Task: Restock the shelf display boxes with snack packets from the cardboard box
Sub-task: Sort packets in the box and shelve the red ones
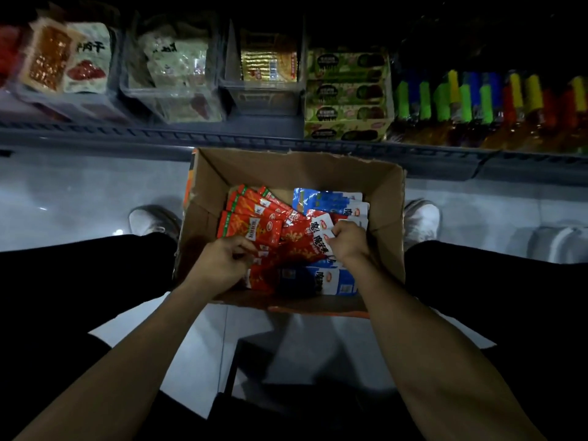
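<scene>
An open cardboard box [318, 167] stands on the floor between my feet, below the shelf. Inside lie several red snack packets [251, 214] and blue-and-white snack packets [324, 198]. Both my hands are down in the box. My left hand [222, 262] has its fingers curled round the edge of red packets at the box's near left. My right hand [348, 240] pinches the white-ended red packets [318, 232] in the middle. Clear display boxes [178, 100] on the shelf above hold other packets; one clear display box [261, 97] holds only a few gold packets.
A green carton of snacks [346, 93] and rows of bottles with coloured caps [490, 100] fill the shelf's right side. The grey shelf rail [159, 135] runs across. My shoes [149, 218] flank the box on a pale tiled floor.
</scene>
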`<state>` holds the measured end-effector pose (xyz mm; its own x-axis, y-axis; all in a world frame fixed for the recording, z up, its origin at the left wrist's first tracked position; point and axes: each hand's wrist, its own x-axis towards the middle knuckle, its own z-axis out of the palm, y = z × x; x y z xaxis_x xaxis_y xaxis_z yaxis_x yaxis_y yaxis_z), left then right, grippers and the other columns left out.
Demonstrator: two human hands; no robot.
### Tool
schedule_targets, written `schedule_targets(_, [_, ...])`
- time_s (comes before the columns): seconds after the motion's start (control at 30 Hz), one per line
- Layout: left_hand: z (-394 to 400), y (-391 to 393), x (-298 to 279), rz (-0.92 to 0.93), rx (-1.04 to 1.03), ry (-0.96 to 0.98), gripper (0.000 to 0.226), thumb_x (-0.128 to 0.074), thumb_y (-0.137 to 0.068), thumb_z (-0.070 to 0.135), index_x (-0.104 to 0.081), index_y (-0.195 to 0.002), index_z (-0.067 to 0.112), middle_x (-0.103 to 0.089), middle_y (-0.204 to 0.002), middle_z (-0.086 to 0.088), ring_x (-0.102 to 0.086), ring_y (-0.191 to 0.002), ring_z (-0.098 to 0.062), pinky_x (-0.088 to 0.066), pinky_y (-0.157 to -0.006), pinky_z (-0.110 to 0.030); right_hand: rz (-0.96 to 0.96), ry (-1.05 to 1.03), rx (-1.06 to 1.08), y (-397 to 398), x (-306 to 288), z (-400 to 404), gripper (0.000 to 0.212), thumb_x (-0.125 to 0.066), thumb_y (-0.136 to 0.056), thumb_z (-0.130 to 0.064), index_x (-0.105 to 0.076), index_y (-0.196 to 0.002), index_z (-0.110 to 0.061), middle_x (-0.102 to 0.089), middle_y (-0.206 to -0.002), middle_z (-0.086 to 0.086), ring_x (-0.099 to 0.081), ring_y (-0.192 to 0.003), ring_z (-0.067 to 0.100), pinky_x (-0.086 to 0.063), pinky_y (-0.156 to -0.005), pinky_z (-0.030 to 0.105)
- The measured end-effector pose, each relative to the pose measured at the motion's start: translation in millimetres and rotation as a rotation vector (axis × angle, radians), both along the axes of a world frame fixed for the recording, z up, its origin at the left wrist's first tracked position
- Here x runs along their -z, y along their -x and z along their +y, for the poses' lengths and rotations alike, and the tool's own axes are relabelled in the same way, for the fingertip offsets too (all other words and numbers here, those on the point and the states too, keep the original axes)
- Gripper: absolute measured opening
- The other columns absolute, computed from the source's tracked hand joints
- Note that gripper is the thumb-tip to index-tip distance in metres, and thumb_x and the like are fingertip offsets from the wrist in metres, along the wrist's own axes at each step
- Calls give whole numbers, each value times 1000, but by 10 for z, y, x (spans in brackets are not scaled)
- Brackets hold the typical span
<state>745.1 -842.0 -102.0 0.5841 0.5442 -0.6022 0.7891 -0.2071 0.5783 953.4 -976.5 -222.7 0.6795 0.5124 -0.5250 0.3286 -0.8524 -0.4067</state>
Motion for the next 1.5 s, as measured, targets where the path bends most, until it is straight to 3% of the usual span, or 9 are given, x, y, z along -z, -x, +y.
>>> schedule_targets(0.17, [18,-59,70,24,-90,2,15,-63,-90,12,-65,-101,21,-64,-119,-1,-55,-117,-17,-39,-92,-21,250,-289,151,-134,-373,-3,18,-59,-93,-10,-58,-81,-22,-66,-94,0,-61,-84,16,-50,-66,27])
schedule_targets(0.3, [15,-200,42,-2,1,-15,55,-73,-82,32,-51,-133,29,-54,-130,9,-50,-121,-13,-38,-98,-24,683,-395,94,-137,-829,127,14,-66,-90,-10,-64,-85,-23,-71,-89,-7,-69,-84,11,-58,-72,29])
schedule_targets(0.4, [-18,-229,53,31,14,-13,35,-69,-87,32,-62,-120,25,-62,-125,3,-57,-116,-18,-43,-96,-28,800,-449,136,-57,-884,183,11,-69,-88,-9,-65,-86,-20,-73,-88,-6,-71,-84,9,-59,-73,26])
schedule_targets(0.63, [7,-28,89,108,-194,-113,27,-68,-87,34,-70,-110,20,-69,-113,-5,-63,-105,-24,-46,-92,-28,251,-179,223,-47,-234,68,25,-61,-87,-8,-63,-111,-12,-67,-112,6,-63,-92,16,-50,-74,24])
schedule_targets(0.9, [-81,115,56,76,-390,-70,25,-66,-90,26,-67,-113,16,-66,-117,-4,-61,-106,-24,-44,-85,-27,-114,202,-172,36,195,98,80,-81,-73,-31,-38,-138,-15,-39,-141,14,-34,-132,33,-35,-105,47])
schedule_targets(1.07, [-103,155,97,82,-416,-44,22,-62,-91,21,-67,-112,14,-66,-115,-6,-53,-91,-15,-41,-80,-25,-209,71,-154,17,235,185,50,-72,-82,-28,-54,-128,-18,-49,-135,11,-42,-127,31,-38,-100,40])
schedule_targets(1.2, [-23,95,175,51,-435,2,21,-65,-90,24,-69,-109,17,-68,-106,-2,-61,-84,-12,-45,-80,-25,-57,-128,38,-71,42,299,21,-59,-93,-22,-63,-111,-12,-66,-110,12,-61,-102,28,-42,-76,29])
schedule_targets(1.4, [5,-93,105,-114,-668,216,13,-70,-86,19,-72,-98,23,-72,-101,-4,-67,-87,-21,-51,-88,-36,365,-406,352,-230,-497,268,5,-62,-94,-18,-59,-92,-22,-68,-92,5,-68,-86,25,-59,-76,42])
schedule_targets(1.5, [-8,-219,-65,-230,-690,309,12,-68,-87,18,-72,-98,20,-74,-96,-5,-70,-82,-21,-54,-80,-34,536,-499,340,-194,-911,268,6,-64,-93,-12,-62,-98,-13,-69,-100,10,-71,-84,25,-60,-69,32])
